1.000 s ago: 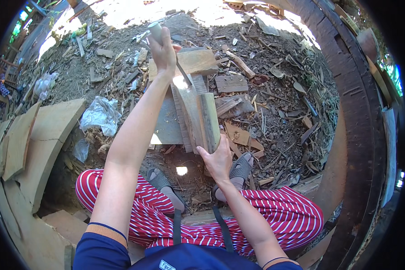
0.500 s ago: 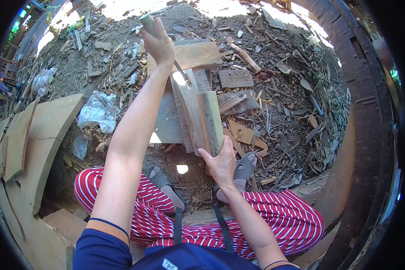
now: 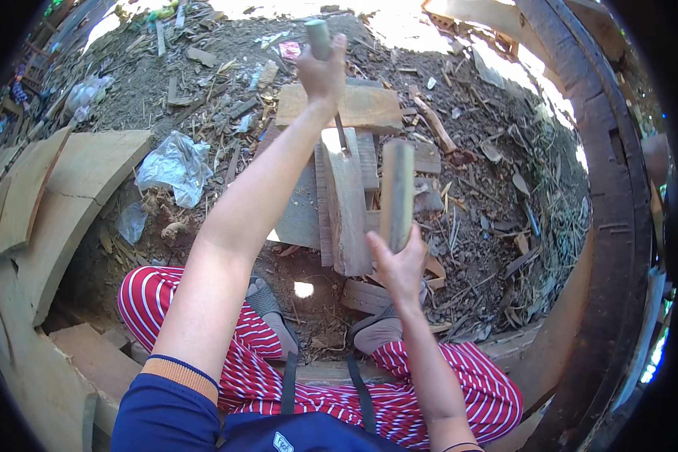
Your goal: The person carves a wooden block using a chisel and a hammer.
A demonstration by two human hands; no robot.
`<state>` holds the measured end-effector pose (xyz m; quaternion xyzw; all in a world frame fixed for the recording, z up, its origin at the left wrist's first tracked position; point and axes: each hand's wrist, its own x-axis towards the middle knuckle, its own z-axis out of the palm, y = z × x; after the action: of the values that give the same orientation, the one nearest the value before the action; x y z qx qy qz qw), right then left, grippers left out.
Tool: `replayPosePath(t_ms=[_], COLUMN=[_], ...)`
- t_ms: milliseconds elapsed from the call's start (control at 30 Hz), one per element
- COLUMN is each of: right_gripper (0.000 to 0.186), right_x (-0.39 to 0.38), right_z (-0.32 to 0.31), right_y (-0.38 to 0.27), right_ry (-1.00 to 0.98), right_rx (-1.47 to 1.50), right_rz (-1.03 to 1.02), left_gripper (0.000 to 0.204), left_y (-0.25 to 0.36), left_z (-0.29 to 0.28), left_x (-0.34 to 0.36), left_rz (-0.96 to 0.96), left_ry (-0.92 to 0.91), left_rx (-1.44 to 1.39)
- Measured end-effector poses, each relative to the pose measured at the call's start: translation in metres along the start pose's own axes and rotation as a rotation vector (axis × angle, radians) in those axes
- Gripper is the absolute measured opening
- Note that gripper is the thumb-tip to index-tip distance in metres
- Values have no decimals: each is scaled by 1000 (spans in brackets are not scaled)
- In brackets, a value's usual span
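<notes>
My left hand (image 3: pixel 321 74) is raised at arm's length and closed around the greenish handle of a chopping tool (image 3: pixel 316 32). Its thin dark blade (image 3: pixel 342 136) points down onto the top of an upright wooden block (image 3: pixel 346 215). My right hand (image 3: pixel 399 264) grips the lower end of a narrow split piece of wood (image 3: pixel 397 188), held upright just right of the block, a small gap between them. Behind both lies a flat pale plank (image 3: pixel 365 107).
I sit with red-and-white striped legs and sandalled feet (image 3: pixel 267 300) by the block. Wood chips and scraps litter the dirt. A crumpled plastic bag (image 3: pixel 175 161) lies left. Thick wooden slabs (image 3: pixel 71 192) curve along the left; a dark curved rim (image 3: pixel 618 226) bounds the right.
My left hand stays raised on the tool. The narrow piece in my right hand now stands apart from the block, shifted to the right.
</notes>
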<state>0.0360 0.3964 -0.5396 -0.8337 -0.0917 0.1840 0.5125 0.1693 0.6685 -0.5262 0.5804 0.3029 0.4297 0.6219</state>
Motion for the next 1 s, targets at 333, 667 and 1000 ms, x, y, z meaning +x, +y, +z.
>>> replayPosePath(t_ms=[333,667,1000], right_gripper=[56,52,51], right_x=[95,98,4], right_z=[-41,-37,-8], right_y=[-194,-173,-17], right_ry=[18,-170,-7], right_rx=[-382,-614,-162], right_rz=[-719,-575,-117], left_gripper=[27,20,35], left_y=[11,10,-43], left_z=[-7,-5,-90], left_x=[-40,-24,9], left_rz=[217,50,-547], left_ry=[-178,-69,844], left_rx=[-23,-129,-397])
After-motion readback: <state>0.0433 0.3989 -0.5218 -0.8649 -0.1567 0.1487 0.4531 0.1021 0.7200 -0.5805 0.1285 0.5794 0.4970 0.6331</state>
